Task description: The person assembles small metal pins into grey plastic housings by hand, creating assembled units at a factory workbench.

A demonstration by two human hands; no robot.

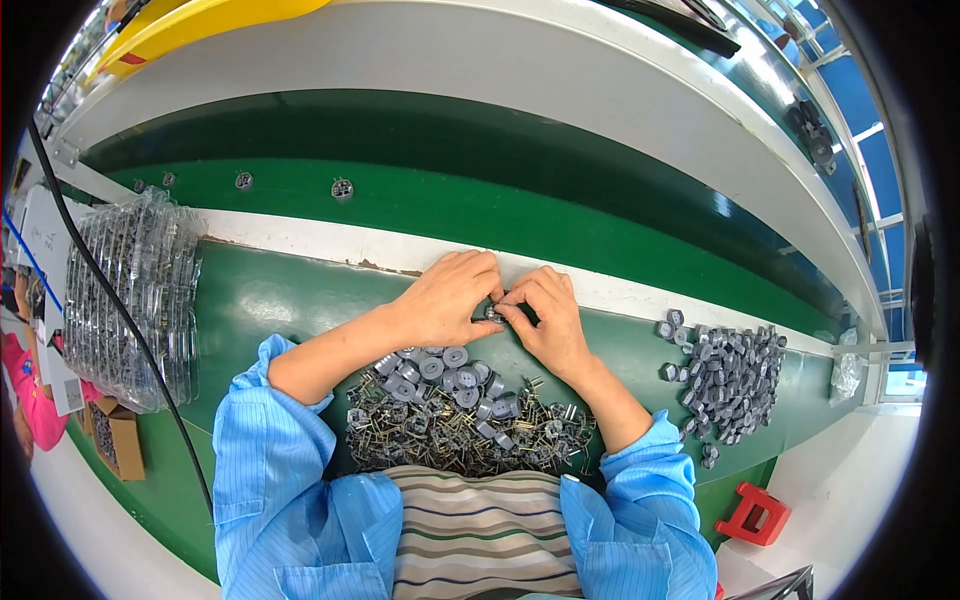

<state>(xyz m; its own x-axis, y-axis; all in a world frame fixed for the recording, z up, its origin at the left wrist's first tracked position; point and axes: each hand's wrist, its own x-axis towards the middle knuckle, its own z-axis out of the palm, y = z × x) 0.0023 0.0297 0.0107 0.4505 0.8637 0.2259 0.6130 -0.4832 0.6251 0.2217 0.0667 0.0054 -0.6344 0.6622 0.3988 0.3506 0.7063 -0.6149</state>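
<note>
My left hand (450, 302) and my right hand (547, 318) meet over the green worktop, near a white ledge. Thumbs and fingertips of both pinch a small dark grey part (495, 314) between them. Fingers cover most of it, so its exact kind is hidden. Close to my body, below the hands, lies a heap of small parts with metal pins (465, 440). Grey round caps (430, 368) are strewn over the far side of that heap. To the right of my right forearm spreads a pile of dark grey caps (735, 380).
Beyond the ledge (300, 240) runs a green belt (480, 205) carrying several small round parts (343, 188). Stacked clear plastic trays (130, 300) stand left, with a black cable (110, 290) hanging across. A cardboard box (122, 440), a red stool (755, 515) and another person's pink sleeve (35, 395) show lower down.
</note>
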